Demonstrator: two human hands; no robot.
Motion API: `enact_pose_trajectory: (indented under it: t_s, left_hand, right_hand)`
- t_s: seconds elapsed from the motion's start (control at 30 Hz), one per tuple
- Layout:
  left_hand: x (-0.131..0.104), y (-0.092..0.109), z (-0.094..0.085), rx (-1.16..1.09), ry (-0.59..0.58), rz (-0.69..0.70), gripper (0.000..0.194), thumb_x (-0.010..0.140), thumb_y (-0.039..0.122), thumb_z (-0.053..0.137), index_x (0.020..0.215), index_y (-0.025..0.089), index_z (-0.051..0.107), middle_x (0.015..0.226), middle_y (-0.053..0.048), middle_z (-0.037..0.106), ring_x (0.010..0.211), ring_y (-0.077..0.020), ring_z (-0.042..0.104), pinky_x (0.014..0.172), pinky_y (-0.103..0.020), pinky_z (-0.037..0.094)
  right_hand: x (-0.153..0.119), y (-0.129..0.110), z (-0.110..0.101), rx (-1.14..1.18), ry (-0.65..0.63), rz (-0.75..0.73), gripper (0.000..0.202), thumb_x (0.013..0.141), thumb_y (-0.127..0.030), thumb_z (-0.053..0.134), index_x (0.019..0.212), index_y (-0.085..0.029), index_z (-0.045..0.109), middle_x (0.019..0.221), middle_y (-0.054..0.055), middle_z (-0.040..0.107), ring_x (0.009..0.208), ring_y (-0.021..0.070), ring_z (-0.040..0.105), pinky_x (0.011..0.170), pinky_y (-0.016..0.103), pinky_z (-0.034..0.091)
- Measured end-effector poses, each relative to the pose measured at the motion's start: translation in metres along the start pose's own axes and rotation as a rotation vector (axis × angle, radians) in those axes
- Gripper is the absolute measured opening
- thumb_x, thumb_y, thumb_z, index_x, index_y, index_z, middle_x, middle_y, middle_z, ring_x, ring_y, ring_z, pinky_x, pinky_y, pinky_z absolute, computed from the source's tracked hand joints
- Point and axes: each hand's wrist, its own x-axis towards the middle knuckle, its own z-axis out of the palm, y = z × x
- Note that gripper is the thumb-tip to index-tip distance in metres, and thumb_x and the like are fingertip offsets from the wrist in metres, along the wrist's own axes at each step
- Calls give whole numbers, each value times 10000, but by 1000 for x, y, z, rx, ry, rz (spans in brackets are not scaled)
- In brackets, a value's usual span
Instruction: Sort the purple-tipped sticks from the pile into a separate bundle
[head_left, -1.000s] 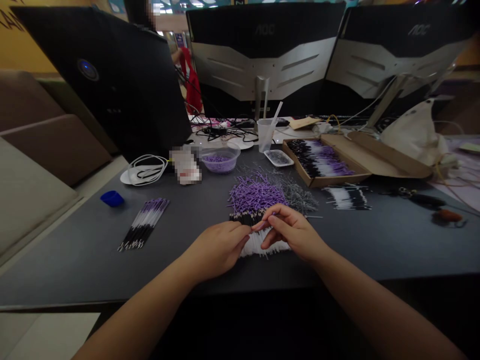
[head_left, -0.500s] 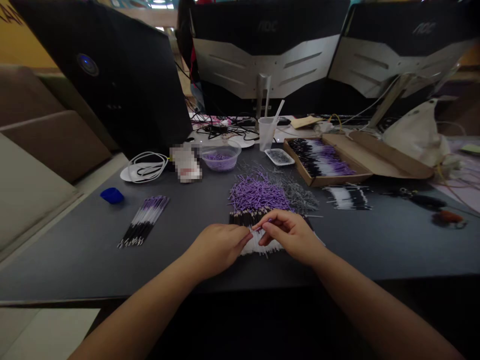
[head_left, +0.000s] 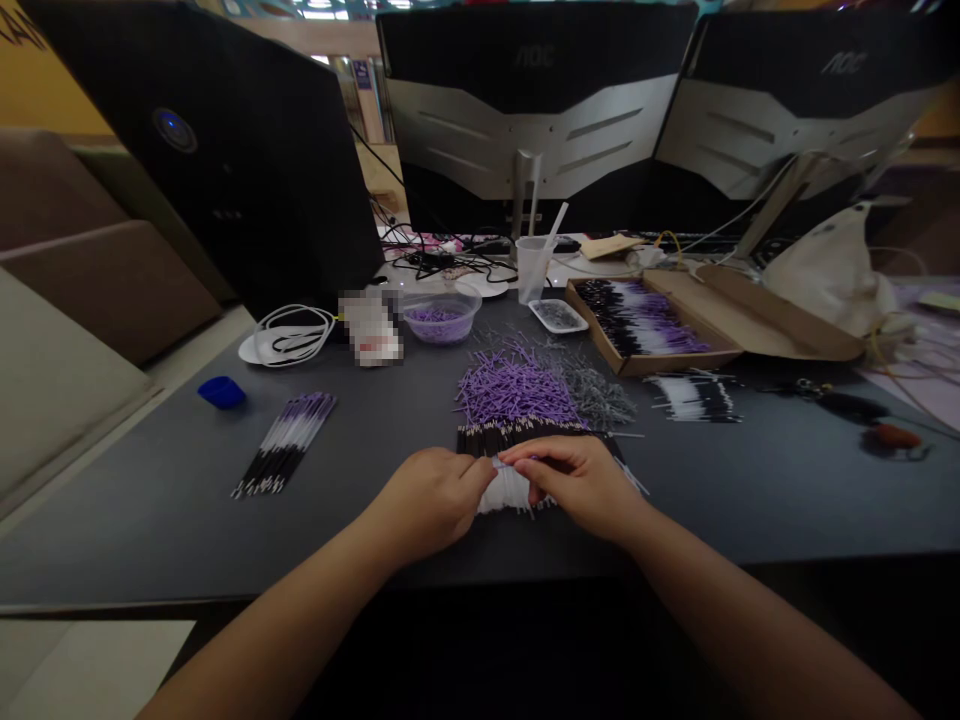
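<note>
My left hand (head_left: 439,500) is closed, its thumb and fingers pinching a pale, slim pen barrel (head_left: 499,462) of which little shows. Against those fingertips is my right hand (head_left: 585,485), pinched on a small purple piece (head_left: 534,459) that its fingers mostly cover. Under both hands lies a row of pen barrels with black grips (head_left: 487,440) and clear-white bodies (head_left: 506,490), partly hidden. Just beyond the row are a heap of small purple stick-like pieces (head_left: 514,385) and a heap of grey pieces (head_left: 604,395).
A bundle of purple, white and black pens (head_left: 289,440) lies left, near a blue cup-like object (head_left: 221,392). Behind are a clear bowl (head_left: 441,335), a small white tray (head_left: 577,325) and a plastic cup (head_left: 531,270). An open cardboard box (head_left: 626,368) of pens and loose barrels (head_left: 694,397) are right.
My right hand has lowered slightly and its fingertips have closed in on the left hand's fingertips. The purple piece is now more covered. A person behind the monitors is no longer visible.
</note>
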Motion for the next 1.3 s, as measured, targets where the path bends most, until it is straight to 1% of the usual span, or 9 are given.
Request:
enact_pose_trajectory:
  t_s: [0.17, 0.33, 0.43, 0.5, 0.57, 0.7, 0.83, 1.0, 1.3]
  left_hand:
    - [0, -5, -2, -17, -161, -31, 199, 917, 171, 415, 795, 166, 572, 615, -2, 592, 536, -154, 560, 519, -266, 365]
    - [1, -10, -8, -56, -154, -119, 205, 952, 258, 414, 971, 190, 606, 643, 6, 610, 574, -157, 577, 538, -265, 377]
    - [2, -13, -10, -79, -107, -141, 184, 934, 231, 451, 954, 195, 631, 861, -38, 662, 790, -180, 616, 677, -294, 434]
    - [3, -14, -11, -70, -66, -186, 191, 928, 229, 463, 928, 199, 652, 965, -59, 655, 899, -204, 598, 762, -330, 432]
    - [3, -14, -12, -65, -76, -265, 232, 941, 253, 441, 916, 200, 665, 868, -54, 653, 825, -198, 595, 750, -342, 422]
    - [0, -14, -11, -136, -178, -368, 301, 968, 319, 384, 992, 209, 663, 689, -21, 645, 641, -161, 595, 647, -292, 413]
    - [-1, -12, -9, -135, -194, -357, 320, 971, 340, 364, 1041, 215, 651, 738, -30, 677, 678, -157, 631, 622, -254, 431]
    - [-1, -11, -6, -120, -178, -239, 303, 971, 322, 367, 1043, 204, 637, 749, -29, 681, 701, -152, 645, 631, -249, 453]
    - [-1, -10, -5, -138, 5, -108, 235, 958, 288, 428, 1029, 188, 629, 728, -8, 675, 644, -131, 636, 599, -251, 454]
  right_hand:
    - [2, -1, 0, -85, -27, 64, 228, 832, -345, 621, 962, -200, 739, 876, 45, 737, 572, 109, 625, 544, 234, 486]
    - [2, -11, -10, -290, -98, -2, 240, 861, -329, 570, 1013, -210, 712, 801, 25, 714, 657, 137, 639, 592, 244, 479]
    - [3, -15, -31, -506, -95, -32, 239, 866, -339, 551, 1007, -223, 705, 787, 20, 711, 664, 151, 631, 582, 248, 461]
    - [6, -14, -50, -712, -24, -61, 238, 869, -320, 533, 1011, -223, 698, 919, 37, 721, 758, 169, 644, 663, 267, 471]
    - [8, -10, -73, -961, 61, -25, 251, 874, -306, 506, 1026, -216, 684, 1026, 60, 709, 850, 204, 645, 720, 296, 464]
    - [12, 5, -111, -1255, 140, 176, 224, 859, -300, 496, 952, -196, 672, 964, 81, 710, 870, 244, 643, 720, 322, 442]
    - [17, 21, -126, -1279, 143, 273, 232, 849, -324, 508, 977, -201, 656, 950, 73, 708, 865, 239, 637, 691, 311, 422]
    - [21, 27, -123, -1294, 130, 273, 210, 844, -327, 514, 955, -215, 653, 945, 68, 696, 845, 220, 625, 651, 292, 392]
    - [21, 25, -121, -1250, 152, 210, 193, 851, -297, 496, 930, -206, 646, 904, 73, 700, 781, 209, 619, 616, 285, 374]
